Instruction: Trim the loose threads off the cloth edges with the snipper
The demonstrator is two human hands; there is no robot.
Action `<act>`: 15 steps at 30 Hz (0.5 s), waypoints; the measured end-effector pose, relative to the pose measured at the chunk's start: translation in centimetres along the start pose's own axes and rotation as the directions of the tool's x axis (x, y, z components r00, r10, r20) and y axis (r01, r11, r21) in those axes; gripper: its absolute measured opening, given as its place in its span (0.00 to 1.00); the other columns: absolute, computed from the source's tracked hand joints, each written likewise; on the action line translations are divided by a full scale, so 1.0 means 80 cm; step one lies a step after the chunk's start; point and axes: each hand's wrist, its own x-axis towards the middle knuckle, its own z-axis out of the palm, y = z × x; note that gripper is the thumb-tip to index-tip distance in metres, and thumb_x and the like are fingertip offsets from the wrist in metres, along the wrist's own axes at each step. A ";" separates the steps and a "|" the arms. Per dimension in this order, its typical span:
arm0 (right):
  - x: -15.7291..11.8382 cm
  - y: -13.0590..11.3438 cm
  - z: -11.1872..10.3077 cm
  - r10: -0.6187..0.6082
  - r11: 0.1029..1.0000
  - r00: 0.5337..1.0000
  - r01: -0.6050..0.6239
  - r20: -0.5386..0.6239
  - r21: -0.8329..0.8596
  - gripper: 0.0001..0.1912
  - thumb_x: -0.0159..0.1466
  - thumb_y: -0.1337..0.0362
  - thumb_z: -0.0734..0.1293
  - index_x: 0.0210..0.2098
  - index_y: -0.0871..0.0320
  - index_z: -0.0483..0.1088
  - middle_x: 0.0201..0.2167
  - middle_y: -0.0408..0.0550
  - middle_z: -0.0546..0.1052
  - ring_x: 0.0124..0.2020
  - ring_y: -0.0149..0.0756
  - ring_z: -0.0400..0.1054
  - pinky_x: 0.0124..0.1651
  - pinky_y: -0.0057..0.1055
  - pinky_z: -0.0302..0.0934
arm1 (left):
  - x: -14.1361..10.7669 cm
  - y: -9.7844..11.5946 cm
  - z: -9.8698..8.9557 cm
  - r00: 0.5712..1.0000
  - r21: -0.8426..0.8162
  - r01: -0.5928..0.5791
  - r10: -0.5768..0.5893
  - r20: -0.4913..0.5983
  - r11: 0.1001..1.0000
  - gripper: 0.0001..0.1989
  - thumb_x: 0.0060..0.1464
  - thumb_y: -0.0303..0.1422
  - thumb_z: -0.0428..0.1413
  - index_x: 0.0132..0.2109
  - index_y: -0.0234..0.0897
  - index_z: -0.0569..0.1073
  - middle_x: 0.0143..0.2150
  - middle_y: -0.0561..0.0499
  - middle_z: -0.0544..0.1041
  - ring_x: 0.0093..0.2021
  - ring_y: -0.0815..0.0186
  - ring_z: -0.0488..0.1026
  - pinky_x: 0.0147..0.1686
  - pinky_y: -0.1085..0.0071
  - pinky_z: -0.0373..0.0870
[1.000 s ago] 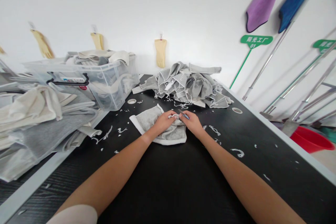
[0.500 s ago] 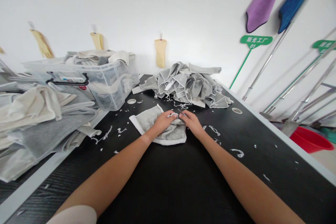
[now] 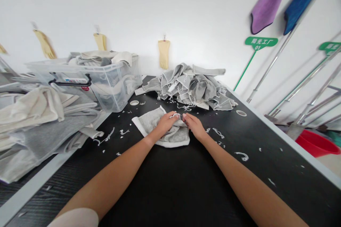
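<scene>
A grey cloth [image 3: 149, 120] with white hemmed edges lies partly bunched on the black table. My left hand [image 3: 167, 121] is closed on the cloth, pinching its white edge near the thumb. My right hand [image 3: 194, 125] is closed at the cloth's right side, fingertips close to my left thumb. The slim metal thread snips seen in it a moment before are now almost wholly hidden by its fingers. White thread scraps [image 3: 217, 133] lie scattered around both hands.
Behind the hands rises a heap of grey cloths [image 3: 197, 85]. A clear plastic box [image 3: 112, 85] filled with cloths stands back left, beside a cloth stack [image 3: 53, 127]. Two round table holes [image 3: 241, 113] flank the heap. A red basin [image 3: 317, 143] is beyond the right edge.
My right hand has turned slightly, and the metal tips that stuck out of it have dropped from sight. The left hand keeps its hold on the cloth. The view has shifted slightly.
</scene>
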 end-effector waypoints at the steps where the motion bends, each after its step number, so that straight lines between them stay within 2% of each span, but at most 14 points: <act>1: -0.001 -0.001 0.000 -0.001 1.000 1.000 0.001 -0.012 0.002 0.26 0.71 0.39 0.56 0.31 0.53 0.68 0.23 0.41 0.66 0.27 0.35 0.60 0.31 0.30 0.55 | 0.000 -0.001 0.000 1.000 -0.004 -0.005 0.005 0.002 1.000 0.13 0.63 0.42 0.53 0.37 0.38 0.75 0.37 0.52 0.78 0.41 0.63 0.73 0.44 0.70 0.68; 9: -0.004 -0.007 0.001 -0.024 0.999 0.999 0.023 -0.032 -0.047 0.25 0.71 0.40 0.58 0.30 0.53 0.66 0.24 0.39 0.65 0.29 0.34 0.61 0.32 0.29 0.54 | 0.000 -0.001 -0.002 0.999 -0.013 -0.049 0.049 -0.002 0.999 0.15 0.64 0.43 0.52 0.38 0.38 0.75 0.37 0.52 0.77 0.40 0.63 0.72 0.44 0.70 0.68; 15: -0.006 -0.012 0.000 -0.077 0.991 0.995 0.069 -0.064 -0.117 0.24 0.72 0.42 0.58 0.30 0.53 0.63 0.26 0.39 0.68 0.31 0.34 0.63 0.36 0.29 0.55 | 0.000 -0.001 -0.001 0.999 -0.037 -0.033 0.032 -0.011 0.999 0.17 0.63 0.46 0.53 0.38 0.38 0.76 0.37 0.52 0.78 0.39 0.63 0.72 0.44 0.70 0.67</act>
